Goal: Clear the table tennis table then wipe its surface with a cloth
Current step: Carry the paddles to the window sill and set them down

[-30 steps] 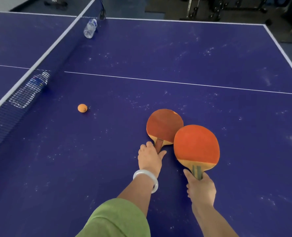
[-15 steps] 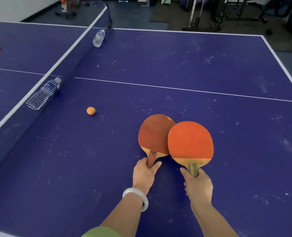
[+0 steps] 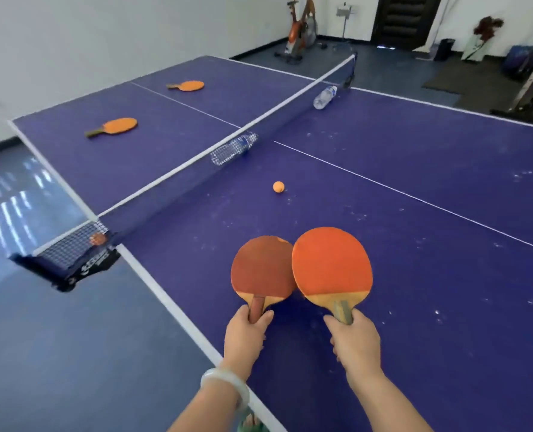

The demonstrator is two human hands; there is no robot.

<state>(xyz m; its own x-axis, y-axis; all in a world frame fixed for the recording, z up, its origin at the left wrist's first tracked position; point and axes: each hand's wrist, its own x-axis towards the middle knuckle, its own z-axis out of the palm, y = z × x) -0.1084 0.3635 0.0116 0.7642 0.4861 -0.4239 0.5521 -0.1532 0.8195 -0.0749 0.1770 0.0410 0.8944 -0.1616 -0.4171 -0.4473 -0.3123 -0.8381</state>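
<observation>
As left grip (image 3: 246,336) clasps dark paddle (image 3: 260,269), right grip (image 3: 354,342) clasps orange paddle (image 3: 330,263) (blades overlapping, ahead).

Net (image 3: 165,191) spans ahead-left, ball (image 3: 278,186) before it, open tabletop (image 3: 446,182) right

The person is wearing one thick bangle (image 3: 224,383) on the left wrist, smooth, rounded and milky white (jade or glass, I cannot tell which). It is sitting just behind the left hand (image 3: 246,338). The right hand (image 3: 357,344) and both forearms are showing bare. A scrap of green fabric (image 3: 252,427) is peeking in beneath the left forearm, too little to name the garment.
</observation>
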